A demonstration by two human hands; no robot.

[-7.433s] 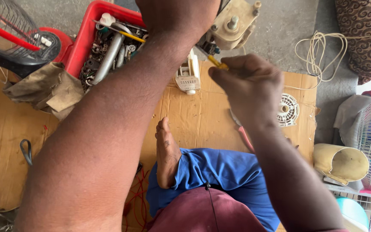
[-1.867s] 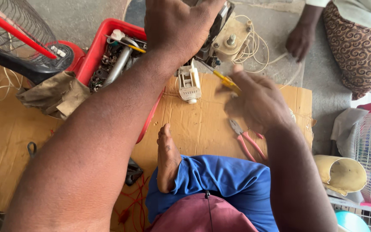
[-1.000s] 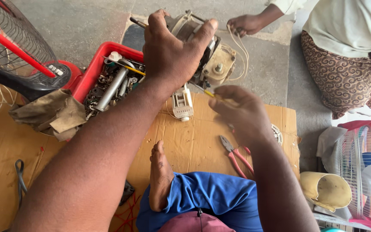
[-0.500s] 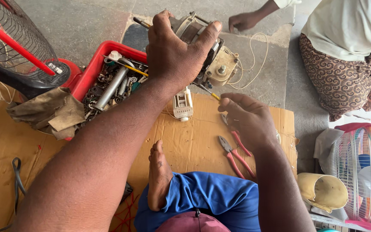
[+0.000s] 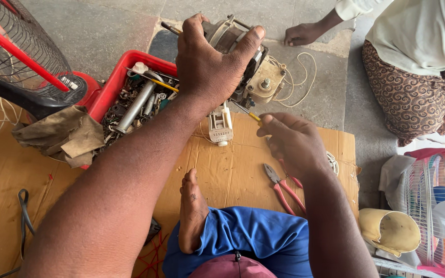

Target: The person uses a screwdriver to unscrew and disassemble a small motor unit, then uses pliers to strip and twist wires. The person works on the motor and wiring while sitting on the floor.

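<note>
Cardboard sheets [image 5: 233, 175] are spread over a grey concrete floor [image 5: 104, 31], and the person is sitting cross-legged on them with one bare foot [image 5: 191, 211] tucked in front.

Left hand [image 5: 207, 67] is clamping down over the top of a fan motor [image 5: 253, 72], fingers wrapped tight around the housing, looks like to keep it from rolling or twisting while it's being worked on. The motor is sitting at the far edge of the cardboard, half on the concrete, with its pale gearbox end facing right and white wire [image 5: 297, 82] trailing off behind it.

Right hand [image 5: 292, 144] is pinching a thin screwdriver [image 5: 247, 113] with a yellow handle, fingers closed on it, tip angled up into the underside of the motor. A white plastic part [image 5: 221, 126] is lying just below the motor.

Red-handled pliers [image 5: 283, 188] are lying right beside the right wrist, probably so they're quick to grab. A red tray [image 5: 110, 92] of bolts and metal bits is sitting just left of the motor, with a crumpled brown rag [image 5: 60, 136] next to it.

Another person is crouching at top right, one hand [image 5: 302, 35] resting on the concrete well apart from the motor.
</note>
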